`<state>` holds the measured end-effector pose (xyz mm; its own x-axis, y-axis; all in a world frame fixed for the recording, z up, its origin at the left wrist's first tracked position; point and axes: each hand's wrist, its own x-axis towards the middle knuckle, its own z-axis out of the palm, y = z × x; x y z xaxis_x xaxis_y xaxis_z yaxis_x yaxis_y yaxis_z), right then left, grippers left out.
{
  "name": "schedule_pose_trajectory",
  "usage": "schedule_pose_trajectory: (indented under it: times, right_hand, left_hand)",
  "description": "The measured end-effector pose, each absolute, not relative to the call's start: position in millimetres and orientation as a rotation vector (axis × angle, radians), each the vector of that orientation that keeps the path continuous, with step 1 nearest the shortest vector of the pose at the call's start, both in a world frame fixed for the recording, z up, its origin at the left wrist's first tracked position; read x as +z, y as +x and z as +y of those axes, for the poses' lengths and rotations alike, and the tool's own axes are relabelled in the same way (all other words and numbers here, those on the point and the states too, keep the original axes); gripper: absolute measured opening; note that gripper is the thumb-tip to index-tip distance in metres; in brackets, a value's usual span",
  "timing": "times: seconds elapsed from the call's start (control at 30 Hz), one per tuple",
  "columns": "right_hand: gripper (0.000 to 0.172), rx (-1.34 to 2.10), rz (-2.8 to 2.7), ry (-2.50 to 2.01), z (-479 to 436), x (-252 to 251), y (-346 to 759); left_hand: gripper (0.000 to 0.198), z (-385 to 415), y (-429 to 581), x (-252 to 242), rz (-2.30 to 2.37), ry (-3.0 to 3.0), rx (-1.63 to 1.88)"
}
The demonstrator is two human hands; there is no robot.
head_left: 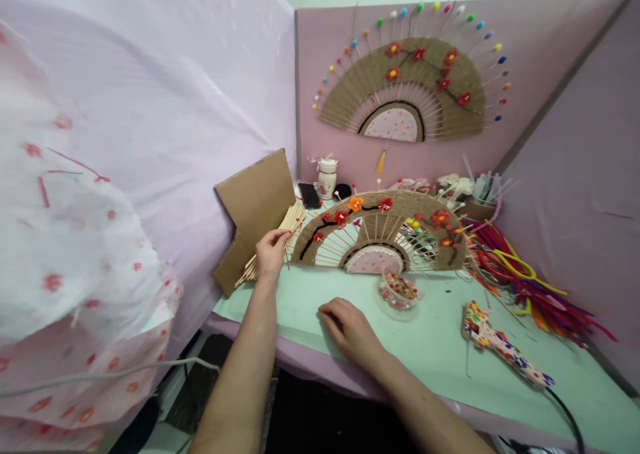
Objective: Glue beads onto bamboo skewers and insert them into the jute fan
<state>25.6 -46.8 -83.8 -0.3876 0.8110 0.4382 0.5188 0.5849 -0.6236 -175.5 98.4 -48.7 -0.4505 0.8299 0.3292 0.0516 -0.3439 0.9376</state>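
Observation:
My left hand [271, 253] is closed in a pinch at the left end of a half-round twine fan [367, 231]. A thin wooden stick [287, 261] shows below its fingertips, partly hidden by them. Right beside and behind this hand, a bundle of thin wooden sticks [249, 272] leans on folded cardboard [260, 197]. My right hand [350, 327] rests on the green tabletop near the front edge, loosely bent, thumb apart from the fingers, holding nothing. The fan stands upright, with red and orange flowers and a dotted pink half-circle at its base.
A clear tub of small red and gold beads [400, 291] sits before the fan. To the right lie a flower-patterned glue gun [500, 347] with its cord and colourful pipe cleaners [530, 281]. A bottle [327, 179] and phone [309, 195] stand behind. A finished-looking fan [415, 74] hangs on the wall.

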Motion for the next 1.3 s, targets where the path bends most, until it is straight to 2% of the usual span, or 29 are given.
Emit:
schedule_pose_trajectory:
  times: [1.3]
  right_hand:
    - [0.012, 0.493, -2.082, -1.037, -45.7, -86.3, 25.1]
  left_hand:
    - [0.019, 99.1, -175.4, -48.6, 1.305, 1.179, 1.868]
